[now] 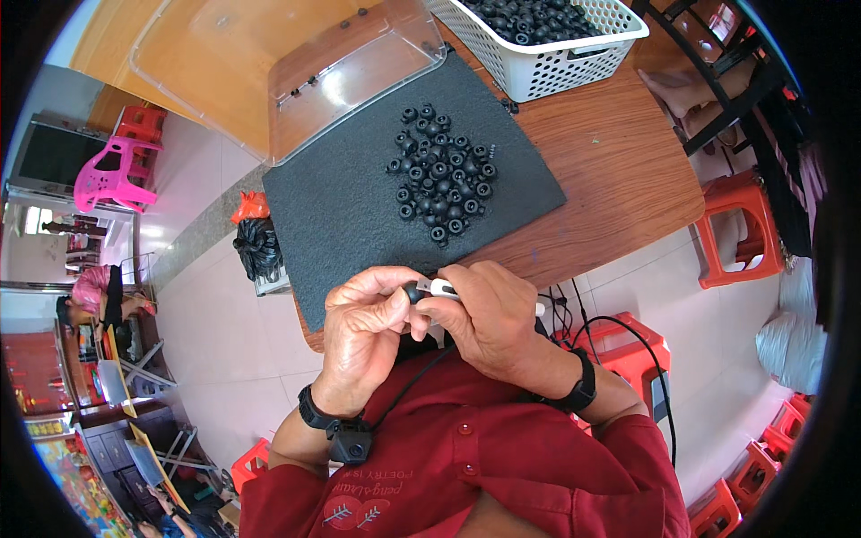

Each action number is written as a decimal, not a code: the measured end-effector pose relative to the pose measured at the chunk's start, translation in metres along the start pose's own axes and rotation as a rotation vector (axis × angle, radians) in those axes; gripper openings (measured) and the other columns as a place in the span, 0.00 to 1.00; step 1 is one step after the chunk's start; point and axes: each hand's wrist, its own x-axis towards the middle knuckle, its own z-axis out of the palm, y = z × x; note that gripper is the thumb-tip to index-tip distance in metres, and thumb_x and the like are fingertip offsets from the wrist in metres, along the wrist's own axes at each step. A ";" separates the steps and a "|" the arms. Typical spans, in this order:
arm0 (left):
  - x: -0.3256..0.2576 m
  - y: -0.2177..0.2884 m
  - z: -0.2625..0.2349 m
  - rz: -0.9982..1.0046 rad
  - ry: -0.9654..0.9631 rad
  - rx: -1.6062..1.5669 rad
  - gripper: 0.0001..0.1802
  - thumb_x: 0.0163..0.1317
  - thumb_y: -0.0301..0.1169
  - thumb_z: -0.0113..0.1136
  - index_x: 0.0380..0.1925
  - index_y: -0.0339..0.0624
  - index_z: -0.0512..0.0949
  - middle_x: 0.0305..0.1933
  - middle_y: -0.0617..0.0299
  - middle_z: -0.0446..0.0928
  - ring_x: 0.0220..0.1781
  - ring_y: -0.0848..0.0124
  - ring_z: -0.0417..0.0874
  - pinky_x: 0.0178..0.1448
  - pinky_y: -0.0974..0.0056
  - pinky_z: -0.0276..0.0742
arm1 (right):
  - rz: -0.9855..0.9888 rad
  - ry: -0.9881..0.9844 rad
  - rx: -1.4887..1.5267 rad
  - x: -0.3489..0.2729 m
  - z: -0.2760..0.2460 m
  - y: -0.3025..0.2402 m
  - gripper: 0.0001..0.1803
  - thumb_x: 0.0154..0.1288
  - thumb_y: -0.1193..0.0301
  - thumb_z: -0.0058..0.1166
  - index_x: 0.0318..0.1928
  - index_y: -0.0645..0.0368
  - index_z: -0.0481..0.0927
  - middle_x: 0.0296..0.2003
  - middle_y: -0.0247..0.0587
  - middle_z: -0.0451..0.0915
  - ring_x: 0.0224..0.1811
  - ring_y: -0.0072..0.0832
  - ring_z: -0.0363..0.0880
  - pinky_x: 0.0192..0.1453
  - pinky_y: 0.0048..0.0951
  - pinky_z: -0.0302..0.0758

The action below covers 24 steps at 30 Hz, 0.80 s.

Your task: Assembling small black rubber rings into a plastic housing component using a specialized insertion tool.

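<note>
Near the table's front edge, my left hand (366, 327) pinches a small round black part (413, 292) between thumb and fingers. My right hand (489, 314) is closed around a small white-handled tool (443, 288); its tip meets the black part, and its kind is hard to tell. Beyond my hands, a loose pile of similar black parts (439, 170), knob-like with a round hole, lies on a dark grey mat (332, 233).
A clear plastic bin (215, 81) with a few black parts stands at the far left. A white perforated basket (560, 76) full of black parts is at the back right on the wooden table (628, 179). Red stools (740, 229) and hanging cables (641, 325) are around the right side.
</note>
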 end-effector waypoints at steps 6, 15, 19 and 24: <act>0.001 0.001 0.002 -0.024 0.012 0.026 0.15 0.64 0.28 0.68 0.46 0.27 0.81 0.41 0.49 0.84 0.30 0.66 0.83 0.38 0.64 0.81 | -0.009 -0.026 -0.076 0.001 -0.004 -0.002 0.17 0.64 0.60 0.65 0.29 0.57 0.74 0.21 0.38 0.68 0.22 0.36 0.71 0.24 0.37 0.67; 0.006 0.004 0.005 -0.024 0.033 0.091 0.14 0.66 0.29 0.66 0.45 0.27 0.81 0.36 0.52 0.84 0.29 0.67 0.82 0.36 0.66 0.80 | 0.007 -0.046 -0.008 -0.001 -0.006 0.000 0.15 0.65 0.61 0.64 0.29 0.56 0.74 0.21 0.39 0.69 0.22 0.38 0.72 0.25 0.38 0.68; 0.022 0.025 0.008 -0.142 0.039 0.128 0.12 0.67 0.28 0.64 0.44 0.29 0.81 0.33 0.54 0.83 0.26 0.68 0.82 0.35 0.66 0.79 | 0.107 -0.031 0.077 -0.007 -0.011 0.005 0.12 0.64 0.65 0.65 0.30 0.57 0.76 0.22 0.42 0.72 0.22 0.40 0.73 0.25 0.40 0.68; 0.073 0.074 0.046 -0.129 -0.048 0.326 0.14 0.67 0.31 0.65 0.45 0.30 0.80 0.33 0.53 0.83 0.23 0.68 0.81 0.30 0.62 0.78 | 0.261 0.018 0.196 -0.006 -0.019 0.013 0.10 0.65 0.69 0.65 0.32 0.62 0.79 0.23 0.46 0.76 0.23 0.42 0.76 0.27 0.39 0.71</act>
